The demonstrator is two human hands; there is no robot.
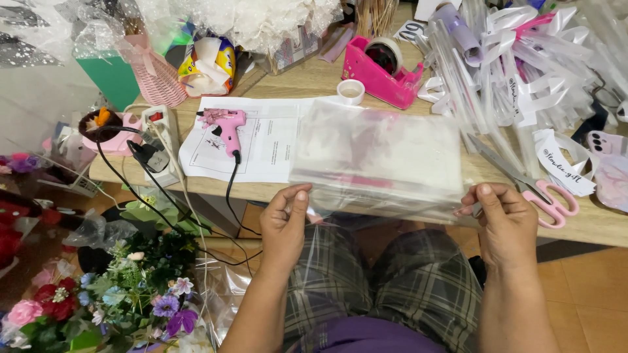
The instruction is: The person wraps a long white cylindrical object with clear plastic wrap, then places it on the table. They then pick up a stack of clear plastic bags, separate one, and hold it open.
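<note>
Both hands pinch the near edge of a stack of clear cellophane sheets (378, 157) lying on the wooden table (602, 225): the left hand (282, 225) nips its near-left corner between thumb and fingers, the right hand (504, 222) its near-right corner. Light, floppy and slick (likely to slide or crease), the sheets seem best gripped at the corners. Beside them lie a pink glue gun (226, 127) and pink-handled scissors (546, 199).

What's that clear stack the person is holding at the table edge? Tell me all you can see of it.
The stack of clear plastic sheets is thin, glossy and see-through, roughly rectangular. It lies flat on the wooden table, overlapping a white paper, its near edge overhanging. The left hand pinches its near left corner, the right hand its near right corner.
</note>
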